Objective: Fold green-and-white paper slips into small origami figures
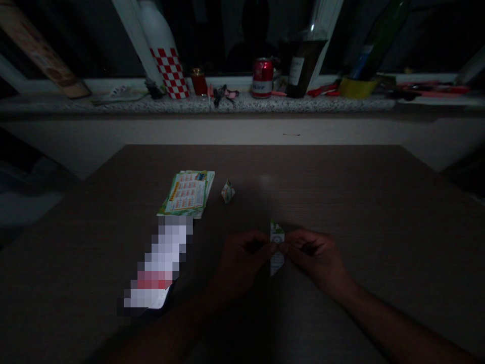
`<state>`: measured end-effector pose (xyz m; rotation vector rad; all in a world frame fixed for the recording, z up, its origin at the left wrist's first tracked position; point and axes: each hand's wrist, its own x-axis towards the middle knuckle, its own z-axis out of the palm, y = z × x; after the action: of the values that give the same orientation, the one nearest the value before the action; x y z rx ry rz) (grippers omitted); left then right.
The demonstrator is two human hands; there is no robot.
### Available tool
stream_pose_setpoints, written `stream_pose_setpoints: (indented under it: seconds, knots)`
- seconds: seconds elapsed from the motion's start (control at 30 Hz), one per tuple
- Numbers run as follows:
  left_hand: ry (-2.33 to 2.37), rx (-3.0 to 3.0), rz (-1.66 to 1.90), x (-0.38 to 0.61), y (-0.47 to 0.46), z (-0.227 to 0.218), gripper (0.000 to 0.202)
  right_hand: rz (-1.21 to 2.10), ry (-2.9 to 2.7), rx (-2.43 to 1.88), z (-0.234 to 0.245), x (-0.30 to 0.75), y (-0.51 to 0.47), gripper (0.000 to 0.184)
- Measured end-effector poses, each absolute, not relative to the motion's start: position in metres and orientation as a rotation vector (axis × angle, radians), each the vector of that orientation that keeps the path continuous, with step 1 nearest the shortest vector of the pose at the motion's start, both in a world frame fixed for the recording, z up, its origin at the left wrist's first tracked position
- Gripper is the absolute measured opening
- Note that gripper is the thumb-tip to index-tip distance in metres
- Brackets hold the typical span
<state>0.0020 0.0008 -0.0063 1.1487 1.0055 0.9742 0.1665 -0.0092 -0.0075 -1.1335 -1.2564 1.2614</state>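
Left hand (244, 259) and right hand (322, 259) both have their fingertips drawn together, and with them I pinch the little folded paper (277, 262), one hand on each side, near the front of the bench (341, 177). It looks very light, and I think it bends and creases easily, so a soft hold on its long sides seems best. Farther back sits a small folded shape (228, 192), with printed sheets (185, 194) to its left.

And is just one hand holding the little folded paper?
No, the left hand and the right hand both hold the folded paper, each with a thumb on it.
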Motion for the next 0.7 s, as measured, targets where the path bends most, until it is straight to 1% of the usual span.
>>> stream_pose_setpoints:
  seconds: [0.13, 0.3, 0.47, 0.7]
  knots:
    - [1.04, 1.137, 0.957, 0.0027, 0.0004, -0.0082, 0.011, 1.229, -1.252, -1.168, -0.008, 0.1665, -0.0093, 0.014]
    - [1.059, 1.082, 0.977, 0.0035, 0.0017, -0.0077, 0.009, 1.288, -1.219, -1.141, -0.0094, 0.1646, -0.0084, 0.015]
    - [1.076, 1.05, 0.932, 0.0045, 0.0034, -0.0054, 0.011, 1.244, -1.221, -1.164, -0.0092, 0.1653, -0.0081, 0.016]
    - [1.077, 1.077, 0.941, 0.0061, 0.0013, -0.0043, 0.011, 1.262, -1.211, -1.127, -0.01, 0.1642, -0.0075, 0.014]
